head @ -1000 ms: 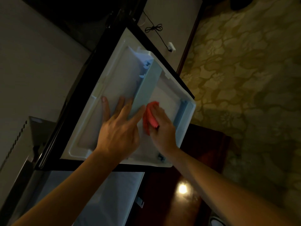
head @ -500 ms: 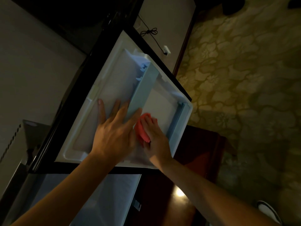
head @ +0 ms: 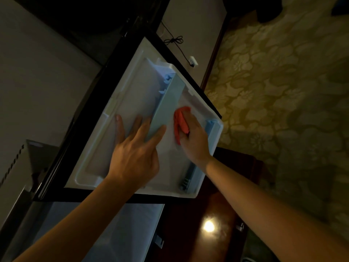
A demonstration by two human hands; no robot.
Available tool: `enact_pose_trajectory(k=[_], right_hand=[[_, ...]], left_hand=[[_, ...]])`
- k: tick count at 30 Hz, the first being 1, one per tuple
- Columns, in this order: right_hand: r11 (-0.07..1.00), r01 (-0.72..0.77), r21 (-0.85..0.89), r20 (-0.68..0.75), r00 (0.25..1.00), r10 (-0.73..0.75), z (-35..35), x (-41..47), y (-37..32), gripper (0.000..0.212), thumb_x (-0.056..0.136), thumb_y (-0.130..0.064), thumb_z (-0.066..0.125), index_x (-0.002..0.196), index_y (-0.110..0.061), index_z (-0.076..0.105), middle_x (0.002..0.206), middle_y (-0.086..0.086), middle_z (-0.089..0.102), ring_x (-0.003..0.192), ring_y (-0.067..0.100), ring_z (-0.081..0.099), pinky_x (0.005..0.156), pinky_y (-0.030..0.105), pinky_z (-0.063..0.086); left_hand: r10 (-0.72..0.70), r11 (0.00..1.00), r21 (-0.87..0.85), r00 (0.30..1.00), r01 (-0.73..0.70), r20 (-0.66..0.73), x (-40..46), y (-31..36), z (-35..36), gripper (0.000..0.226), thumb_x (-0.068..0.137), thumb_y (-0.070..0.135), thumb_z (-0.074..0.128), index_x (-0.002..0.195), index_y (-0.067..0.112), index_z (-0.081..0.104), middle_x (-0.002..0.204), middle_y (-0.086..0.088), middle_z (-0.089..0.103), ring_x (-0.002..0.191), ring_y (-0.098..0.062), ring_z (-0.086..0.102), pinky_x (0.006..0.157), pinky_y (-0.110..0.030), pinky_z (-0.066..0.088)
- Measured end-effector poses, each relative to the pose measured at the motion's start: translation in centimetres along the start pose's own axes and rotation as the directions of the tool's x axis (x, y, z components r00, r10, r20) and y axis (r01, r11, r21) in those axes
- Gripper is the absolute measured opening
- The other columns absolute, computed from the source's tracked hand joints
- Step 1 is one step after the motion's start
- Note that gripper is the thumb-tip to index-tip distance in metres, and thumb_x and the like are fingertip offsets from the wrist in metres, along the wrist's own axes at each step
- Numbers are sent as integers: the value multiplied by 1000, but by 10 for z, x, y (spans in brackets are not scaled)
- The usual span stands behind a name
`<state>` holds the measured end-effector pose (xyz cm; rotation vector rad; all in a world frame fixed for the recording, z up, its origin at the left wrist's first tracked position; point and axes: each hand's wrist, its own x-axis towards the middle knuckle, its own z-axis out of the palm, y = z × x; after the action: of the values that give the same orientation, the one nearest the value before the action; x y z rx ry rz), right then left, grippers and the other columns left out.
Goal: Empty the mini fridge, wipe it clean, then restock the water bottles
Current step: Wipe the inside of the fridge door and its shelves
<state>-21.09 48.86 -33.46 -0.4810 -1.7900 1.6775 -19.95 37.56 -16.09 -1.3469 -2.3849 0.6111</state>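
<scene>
Fingers of the left hand [head: 136, 157] spread flat on the open fridge door [head: 132, 103]; right hand [head: 194, 140] pinching a red cloth [head: 180, 121] beside the pale-blue shelf rail [head: 166, 104], which hard wiping could unclip.

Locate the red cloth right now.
Head view, centre: the red cloth is under the right hand on the open fridge door's inner liner, just right of the pale blue shelf rail.

Dim room, floral carpet [head: 283, 91], glossy wooden cabinet [head: 207, 233].
</scene>
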Motion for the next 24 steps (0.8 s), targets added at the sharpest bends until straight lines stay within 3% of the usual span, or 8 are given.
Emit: enact_pose_trajectory(k=[3, 7, 10, 13, 17, 21, 24], right_hand=[[1000, -6, 26, 12, 1000, 6, 12, -34, -5, 58, 93, -33, 48, 148, -14, 40, 151, 7, 43, 140, 19, 39, 111, 46, 39], [999, 32, 39, 84, 996, -35, 33, -90, -7, 64, 88, -21, 59, 148, -12, 38, 156, 7, 32, 146, 26, 25, 117, 49, 29], [999, 12, 40, 153, 988, -18, 47, -121, -7, 79, 84, -7, 65, 151, -24, 27, 161, -2, 22, 150, 28, 14, 119, 48, 24], [999, 19, 34, 131, 991, -23, 50, -128, -7, 86, 80, 0, 69, 151, -24, 27, 160, -2, 23, 149, 30, 15, 118, 47, 24], [993, 119, -20, 130, 985, -115, 38, -113, -6, 81, 80, -3, 68, 150, -20, 32, 159, 3, 27, 147, 33, 19, 117, 46, 28], [994, 101, -50, 54, 994, -99, 26, -79, -6, 61, 90, -19, 53, 148, -14, 37, 156, 8, 34, 143, 37, 28, 114, 46, 33], [999, 44, -30, 45, 998, -42, 13, -47, -6, 59, 91, -28, 42, 148, -13, 39, 156, 6, 32, 144, 36, 29, 116, 40, 29]], left_hand=[[-4, 1000, -4, 1000, 4, 15, 1, 0, 0, 51, 83, 11, 50, 133, 12, 62, 136, -28, 53, 129, -47, 49, 115, -72, 8], [-21, 1000, -13, 999, 21, 47, 2, -1, -1, 52, 86, 21, 41, 132, 11, 63, 136, -29, 53, 129, -48, 50, 114, -72, 7], [-5, 1000, 2, 999, 5, 45, 1, -1, -2, 52, 87, 22, 41, 133, 10, 62, 134, -30, 53, 128, -49, 50, 113, -74, 9], [13, 1000, 4, 1000, -13, 28, -1, 0, -2, 52, 86, 19, 44, 134, 10, 62, 134, -30, 54, 127, -49, 50, 113, -73, 9], [21, 1000, -7, 1000, -21, 17, -4, 1, -2, 50, 89, 21, 41, 132, 10, 63, 133, -30, 55, 127, -48, 51, 115, -72, 8], [23, 1000, -8, 1000, -23, -15, -3, 2, -2, 50, 88, 20, 41, 131, 11, 65, 132, -28, 56, 128, -46, 52, 116, -70, 7], [37, 999, 11, 999, -37, -40, -3, 2, -1, 50, 84, 11, 50, 132, 13, 64, 132, -27, 55, 129, -44, 51, 117, -69, 4]])
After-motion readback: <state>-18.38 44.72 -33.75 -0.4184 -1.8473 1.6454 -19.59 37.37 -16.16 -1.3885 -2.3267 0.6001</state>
